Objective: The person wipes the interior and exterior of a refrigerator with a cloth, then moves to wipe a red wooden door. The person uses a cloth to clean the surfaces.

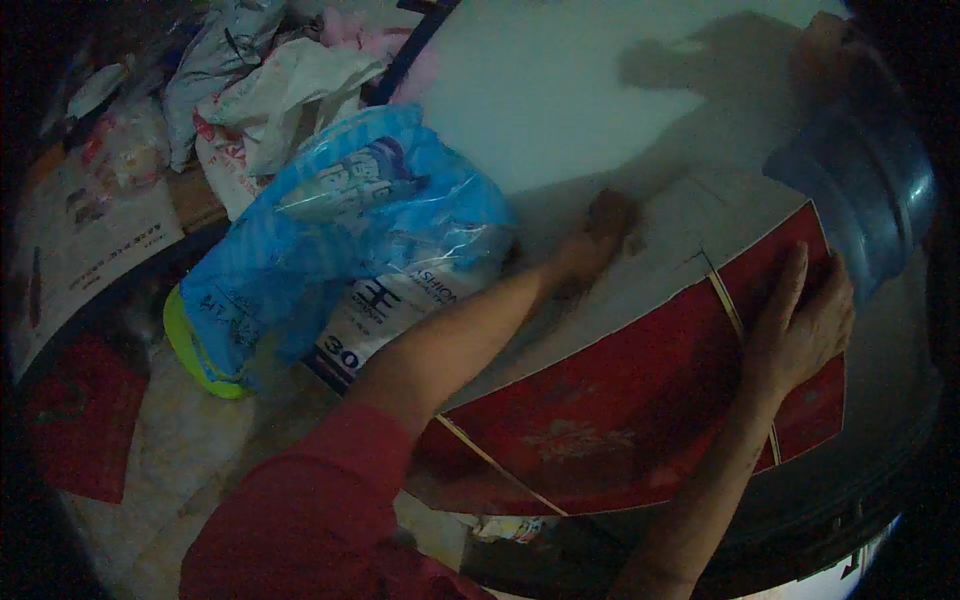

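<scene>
My right hand (806, 322) is at the right end of a red panel (600, 442), its thumb on the front face and its fingers at the side edge. The panel looks like stiff card, with thin gold stripes and a faint floral motif; it slants across in front of me. My left hand (609, 229) is past the panel's far edge, against a pale surface (525, 112). Its fingers look curled, but deep shadow hides whether they hold anything. Close beside my left forearm is a shiny blue plastic bag (315, 225), with a white printed package (397, 315) partly under it.
A large ribbed blue plastic container (870, 202) is at the right. Crumpled white plastic bags (292, 97) are heaped at the upper left. Another red piece (82, 420) lies at the lower left, and a crumpled wrapper (510, 529) shows below the panel.
</scene>
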`<state>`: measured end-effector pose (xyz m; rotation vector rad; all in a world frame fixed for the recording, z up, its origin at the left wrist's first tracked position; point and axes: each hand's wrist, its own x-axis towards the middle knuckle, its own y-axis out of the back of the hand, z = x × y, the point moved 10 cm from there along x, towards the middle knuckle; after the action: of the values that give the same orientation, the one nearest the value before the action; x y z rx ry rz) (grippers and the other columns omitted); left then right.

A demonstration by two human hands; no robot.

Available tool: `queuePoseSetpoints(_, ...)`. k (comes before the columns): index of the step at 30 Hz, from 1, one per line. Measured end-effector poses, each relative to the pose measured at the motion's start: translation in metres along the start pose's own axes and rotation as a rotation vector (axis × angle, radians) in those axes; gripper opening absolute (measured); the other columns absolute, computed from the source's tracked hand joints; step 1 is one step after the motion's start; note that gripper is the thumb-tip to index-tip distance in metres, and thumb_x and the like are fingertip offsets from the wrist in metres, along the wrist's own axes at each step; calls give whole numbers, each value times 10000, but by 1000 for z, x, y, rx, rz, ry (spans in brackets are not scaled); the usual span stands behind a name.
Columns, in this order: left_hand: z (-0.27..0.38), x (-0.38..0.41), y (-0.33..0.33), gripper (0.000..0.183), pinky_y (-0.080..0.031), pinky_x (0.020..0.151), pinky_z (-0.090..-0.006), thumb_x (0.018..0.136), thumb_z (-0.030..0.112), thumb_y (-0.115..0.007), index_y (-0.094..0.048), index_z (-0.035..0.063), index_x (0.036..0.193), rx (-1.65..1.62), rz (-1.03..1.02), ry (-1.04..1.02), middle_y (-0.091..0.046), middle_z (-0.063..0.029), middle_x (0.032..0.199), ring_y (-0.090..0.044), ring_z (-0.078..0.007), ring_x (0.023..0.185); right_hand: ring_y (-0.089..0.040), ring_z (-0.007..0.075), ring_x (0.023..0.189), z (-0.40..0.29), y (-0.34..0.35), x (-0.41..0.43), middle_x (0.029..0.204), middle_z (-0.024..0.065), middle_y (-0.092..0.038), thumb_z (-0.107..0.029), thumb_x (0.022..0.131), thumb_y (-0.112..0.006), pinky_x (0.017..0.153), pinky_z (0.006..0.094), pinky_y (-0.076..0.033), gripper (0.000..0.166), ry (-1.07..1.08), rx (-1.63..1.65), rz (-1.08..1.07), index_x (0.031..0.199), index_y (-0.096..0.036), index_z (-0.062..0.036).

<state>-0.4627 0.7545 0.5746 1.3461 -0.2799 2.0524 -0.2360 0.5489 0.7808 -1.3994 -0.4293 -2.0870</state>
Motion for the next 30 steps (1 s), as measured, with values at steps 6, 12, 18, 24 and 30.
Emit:
queuePoseSetpoints(6, 80, -77, 51, 489, -262, 1073, -422, 997, 314, -290, -307, 20, 1387, -139, -151, 231, -367, -186, 1391, -369, -314, 1281, -529, 332, 1093, 3, -2, -3, 1145, 162, -600, -461, 926, -485, 961, 426, -357, 528, -26, -8, -3, 1179, -554, -3)
queuePoseSetpoints(12, 173, -99, 125, 484, -309, 1044, -384, 945, 288, -453, -382, -3, 1326, -429, 243, -101, -448, -186, 1320, -409, -293, 1255, -561, 332, 1021, -1, 10, 1, 1069, 157, -620, -437, 919, -507, 925, 424, -384, 479, 13, -6, 45, 1129, -578, -14)
queuePoseSetpoints(18, 184, -3, 106, 452, -340, 1031, -382, 931, 287, -492, -426, 18, 1289, -651, 255, -166, -482, -197, 1296, -448, -339, 1218, -526, 307, 1114, 12, 0, -3, 1173, 138, -597, -438, 926, -503, 967, 408, -359, 483, -9, -9, -1, 1195, -560, -41)
queuePoseSetpoints(24, 122, 94, 45, 434, -316, 1047, -409, 954, 312, -410, -407, 75, 1317, -398, 89, -173, -459, -193, 1305, -424, -343, 1220, -527, 295, 1116, 7, 5, -6, 1168, 115, -600, -434, 925, -507, 974, 393, -352, 473, -8, -20, 16, 1197, -563, -51)
queuePoseSetpoints(30, 8, 150, 11, 558, -312, 1005, -364, 935, 500, -415, -378, 50, 1263, -223, 21, -19, -420, -123, 1205, -410, -225, 1118, -542, 295, 1086, 5, 1, 8, 1146, 112, -609, -449, 915, -514, 963, 389, -358, 483, 15, 61, 60, 1176, -572, -46)
